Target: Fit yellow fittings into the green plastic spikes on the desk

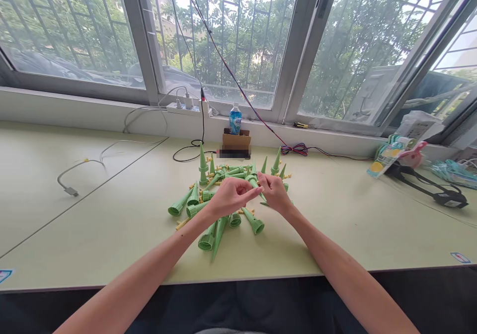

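Green plastic plant watering spikes with small yellow valves lie and stand in a loose pile around my hands. My right hand (276, 192) is closed, its thumb and curled fingers against a green watering spike (252, 179) whose collared end points up and away from me. Close on its left, my left hand (233, 195) is closed in a pinch beside that spike; whatever its fingertips hold is hidden. Below the hands, another watering spike (255, 222) lies with its threaded mouth towards me. An upright pair of spikes (203, 165) stands at the back left of the pile.
At the back, a blue-labelled bottle (235, 120) stands behind an open cardboard box (236, 140). A white cable (80, 165) crosses the table (122, 224) on the left. Coiled wires (294, 148) lie right of the box. A black strap (428, 185) and packaged items sit far right.
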### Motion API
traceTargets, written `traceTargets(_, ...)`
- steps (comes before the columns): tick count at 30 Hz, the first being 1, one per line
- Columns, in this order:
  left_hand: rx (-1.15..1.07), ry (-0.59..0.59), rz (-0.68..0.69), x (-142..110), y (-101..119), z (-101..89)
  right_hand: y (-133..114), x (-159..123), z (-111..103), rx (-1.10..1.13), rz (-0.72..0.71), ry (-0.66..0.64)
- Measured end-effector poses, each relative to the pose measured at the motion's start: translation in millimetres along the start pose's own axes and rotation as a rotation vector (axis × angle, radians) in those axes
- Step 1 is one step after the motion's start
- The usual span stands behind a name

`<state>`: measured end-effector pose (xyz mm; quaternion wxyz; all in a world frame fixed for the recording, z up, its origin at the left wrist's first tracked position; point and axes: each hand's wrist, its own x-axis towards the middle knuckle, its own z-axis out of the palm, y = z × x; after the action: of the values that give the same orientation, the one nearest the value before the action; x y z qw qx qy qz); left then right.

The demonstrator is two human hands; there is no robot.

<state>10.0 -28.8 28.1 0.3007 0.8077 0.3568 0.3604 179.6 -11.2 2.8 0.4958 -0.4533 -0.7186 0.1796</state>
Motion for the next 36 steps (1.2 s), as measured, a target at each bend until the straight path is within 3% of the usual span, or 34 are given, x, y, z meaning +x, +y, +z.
traceTargets(14,0.080,0.000,0.051,0.8,-2.2,1.6,2.3,1.4,-0.4,0.014,0.009,0.029)
traceTargets(36,0.316,0.062,0.024,0.7,-13.9,8.2,9.2,1.4,3.1,0.109,0.059,-0.007)
